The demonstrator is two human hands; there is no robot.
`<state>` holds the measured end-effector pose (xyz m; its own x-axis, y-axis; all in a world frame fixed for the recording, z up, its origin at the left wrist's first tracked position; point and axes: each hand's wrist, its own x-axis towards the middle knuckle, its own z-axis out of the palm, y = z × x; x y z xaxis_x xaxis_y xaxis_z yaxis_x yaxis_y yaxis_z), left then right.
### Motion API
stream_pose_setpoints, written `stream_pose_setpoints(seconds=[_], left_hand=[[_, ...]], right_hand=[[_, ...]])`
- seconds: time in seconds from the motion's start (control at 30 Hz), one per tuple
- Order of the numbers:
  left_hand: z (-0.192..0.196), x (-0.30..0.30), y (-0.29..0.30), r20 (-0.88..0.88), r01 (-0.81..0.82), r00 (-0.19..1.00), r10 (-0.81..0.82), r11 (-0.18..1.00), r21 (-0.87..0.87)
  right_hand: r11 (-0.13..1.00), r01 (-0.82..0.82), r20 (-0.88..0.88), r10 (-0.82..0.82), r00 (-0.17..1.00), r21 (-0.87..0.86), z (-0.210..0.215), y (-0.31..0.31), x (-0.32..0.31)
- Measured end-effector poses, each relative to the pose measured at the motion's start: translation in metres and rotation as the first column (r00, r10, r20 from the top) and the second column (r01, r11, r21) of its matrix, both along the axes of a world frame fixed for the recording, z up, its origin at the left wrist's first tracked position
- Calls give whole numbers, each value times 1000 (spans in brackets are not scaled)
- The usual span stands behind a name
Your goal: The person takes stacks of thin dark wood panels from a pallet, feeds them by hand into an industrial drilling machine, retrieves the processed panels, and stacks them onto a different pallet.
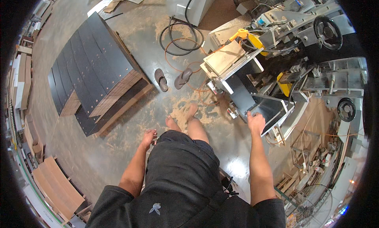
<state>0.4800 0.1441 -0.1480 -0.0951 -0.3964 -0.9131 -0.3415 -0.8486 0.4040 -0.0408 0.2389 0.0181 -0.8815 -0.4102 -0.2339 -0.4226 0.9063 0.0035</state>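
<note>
My right hand (pixel 256 123) reaches forward to the machine on the right. Its fingers are closed at the near edge of a dark, smooth panel (pixel 268 109) lying on the machine's light-framed bed. A second dark panel surface (pixel 241 94) shows just beyond it, between the metal guides. My left hand (pixel 149 138) hangs beside my left thigh with its fingers loosely bent and slightly apart. Nothing shows in it, and it touches no workpiece.
A big stack of dark boards (pixel 98 66) stands at the left on a pallet. Brown slippers (pixel 182 78) lie ahead of my bare feet on the sawdust-strewn floor. Black cable (pixel 177 50) coils near a grey cabinet (pixel 189 6). Handwheels (pixel 327 32) and a fan (pixel 312 206) are right.
</note>
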Motion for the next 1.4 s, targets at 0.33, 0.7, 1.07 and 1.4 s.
stream_pose_setpoints(seconds=[0.33,0.7,1.07,1.4], left_hand=[[12,8,1,49,-56,997,55,998,11],[13,-11,0,7,-80,997,81,997,-22],[9,14,-4,27,-42,999,42,999,-9],[2,1,-6,-2,-10,1000,10,1000,-12]], right_hand=[[999,-22,-24,21,999,-43,-6,7,-2],[999,-38,-5,38,999,-19,-7,5,-4],[1000,-17,-32,16,999,-11,-3,5,0],[1000,-12,-8,12,1000,10,-5,3,-3]])
